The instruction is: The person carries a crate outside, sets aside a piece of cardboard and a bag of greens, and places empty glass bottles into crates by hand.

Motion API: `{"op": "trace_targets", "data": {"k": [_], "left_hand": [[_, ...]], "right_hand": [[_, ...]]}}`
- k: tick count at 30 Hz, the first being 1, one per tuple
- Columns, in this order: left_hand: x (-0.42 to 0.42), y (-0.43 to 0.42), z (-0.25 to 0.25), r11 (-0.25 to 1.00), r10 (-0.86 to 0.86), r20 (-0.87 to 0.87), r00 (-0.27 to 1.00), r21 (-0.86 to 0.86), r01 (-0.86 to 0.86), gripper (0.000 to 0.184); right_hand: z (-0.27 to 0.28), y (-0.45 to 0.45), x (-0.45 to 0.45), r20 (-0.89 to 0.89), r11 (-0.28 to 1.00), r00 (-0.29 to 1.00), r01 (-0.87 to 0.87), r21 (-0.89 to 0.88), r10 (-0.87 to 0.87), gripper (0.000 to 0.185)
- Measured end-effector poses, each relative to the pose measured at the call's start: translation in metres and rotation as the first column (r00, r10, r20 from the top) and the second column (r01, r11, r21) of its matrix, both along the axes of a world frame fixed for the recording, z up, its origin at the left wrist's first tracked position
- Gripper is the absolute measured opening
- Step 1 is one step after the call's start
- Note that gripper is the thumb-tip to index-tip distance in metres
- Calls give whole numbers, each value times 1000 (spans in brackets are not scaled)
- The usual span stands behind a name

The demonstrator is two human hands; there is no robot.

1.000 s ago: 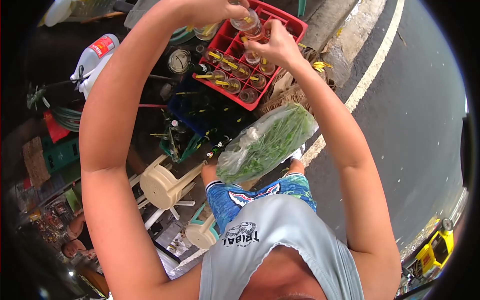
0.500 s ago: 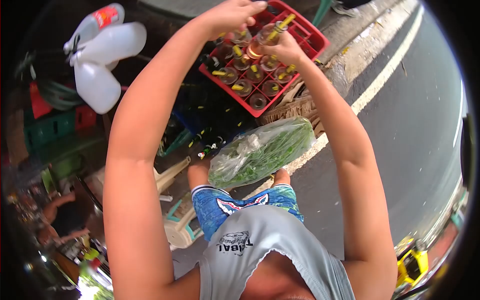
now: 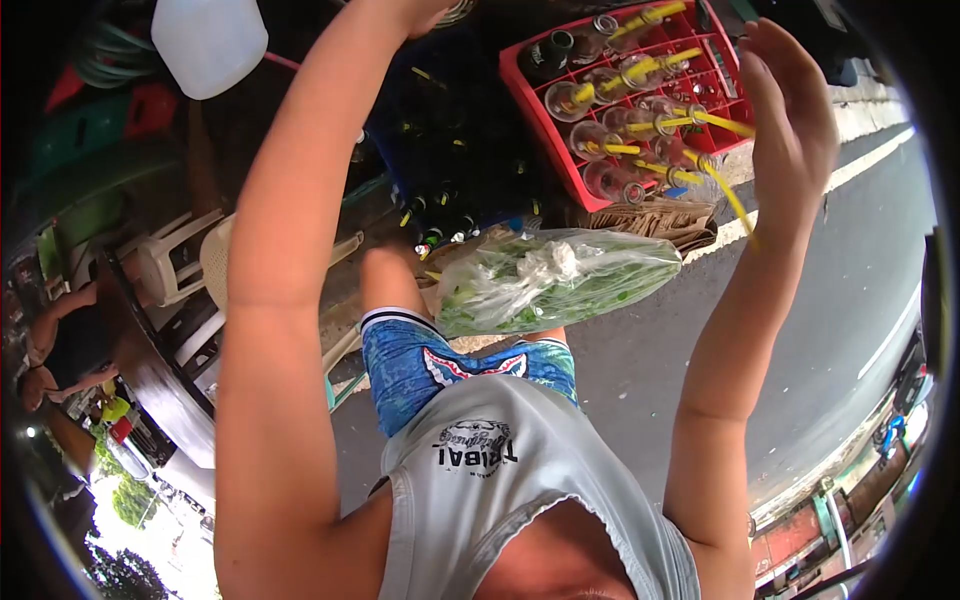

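My left hand (image 3: 425, 15) is at the top edge, partly cut off. Its fingers curl against the round end of a glass bottle (image 3: 458, 12); the rest of the bottle is out of view. Slightly blurred, my right hand (image 3: 790, 110) is raised beside the crate, fingers stretched and nothing in them. The red plastic crate (image 3: 572, 182) holds several clear glass bottles (image 3: 592, 140), many with yellow straws (image 3: 640, 125) sticking out. One bent yellow straw (image 3: 735, 195) hangs toward my right wrist. A dark bottle (image 3: 546, 57) stands in the crate's left corner.
A knotted clear bag of green leaves (image 3: 560, 285) lies between my legs and the crate. Several green bottles (image 3: 430, 240) stand in shadow to its left. Flattened cardboard (image 3: 660, 222) is under the crate, with road (image 3: 640, 375) at right. A white jug (image 3: 210, 45) hangs upper left.
My right hand has let go of the glass bottle with a straw and moved right, away from the crate. My left hand has moved away from the crate, up to the view's edge.
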State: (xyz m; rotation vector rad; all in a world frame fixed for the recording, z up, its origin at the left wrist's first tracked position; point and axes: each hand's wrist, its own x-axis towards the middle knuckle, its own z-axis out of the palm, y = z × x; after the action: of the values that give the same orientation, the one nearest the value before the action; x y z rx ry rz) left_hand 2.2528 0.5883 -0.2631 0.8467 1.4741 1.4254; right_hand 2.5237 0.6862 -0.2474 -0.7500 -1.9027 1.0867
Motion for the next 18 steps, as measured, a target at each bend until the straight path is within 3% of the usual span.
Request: {"op": "trace_targets", "data": {"k": [2, 3, 4, 5, 6, 8, 10, 11, 12, 14, 16, 17, 18], "left_hand": [[-49, -45, -101, 945, 325, 289, 901, -59, -322, 46], [-20, -60, -112, 817, 565, 139, 813, -229, -529, 40], [-17, -73, -142, 735, 647, 156, 747, -389, -555, 46], [-13, -84, -186, 674, 675, 89, 733, -479, -563, 53], [-12, -87, -218, 606, 692, 17, 721, -556, -568, 60], [-6, -85, -236, 607, 710, 150, 688, -625, -490, 66], [-6, -83, -246, 603, 736, 260, 625, -671, -431, 73], [-11, -81, -252, 685, 688, 368, 626, -613, -393, 76], [-18, -79, -259, 759, 628, 467, 623, -546, -356, 79], [-23, -79, -279, 784, 581, 461, 671, -537, -311, 76], [-22, -80, -296, 792, 515, 326, 793, -534, -296, 69], [-24, -83, -300, 804, 483, 366, 796, -546, -237, 58], [-21, -86, -301, 801, 486, 370, 792, -550, -236, 58]], "right_hand": [[7, -42, -21, 18, 995, 998, -65, 71, 64, 26], [5, -53, -32, 160, 963, 987, -32, 266, -12, 21], [1, -56, -36, 183, 962, 983, -36, 270, -14, 21], [-3, -57, -39, 127, 989, 988, 70, 131, -87, 19], [-8, -47, -37, 154, 982, 978, 121, 145, -143, 19], [-14, -26, -29, 202, 972, 959, 169, 166, -201, 19], [-9, -12, -30, 607, 913, 711, 122, 390, -355, 19], [-4, -20, -40, 383, 919, 873, 163, 358, -304, 21], [2, -42, -60, 193, 961, 955, 185, 203, -225, 22], [-5, -74, -89, 131, 989, 985, -121, 79, 111, 21], [-34, -102, -129, 405, 926, 833, -356, -128, 376, 28], [-72, -102, -147, 562, 908, 729, -406, -104, 390, 31], [-120, -98, -158, 656, 908, 655, -402, -118, 376, 36]]}}
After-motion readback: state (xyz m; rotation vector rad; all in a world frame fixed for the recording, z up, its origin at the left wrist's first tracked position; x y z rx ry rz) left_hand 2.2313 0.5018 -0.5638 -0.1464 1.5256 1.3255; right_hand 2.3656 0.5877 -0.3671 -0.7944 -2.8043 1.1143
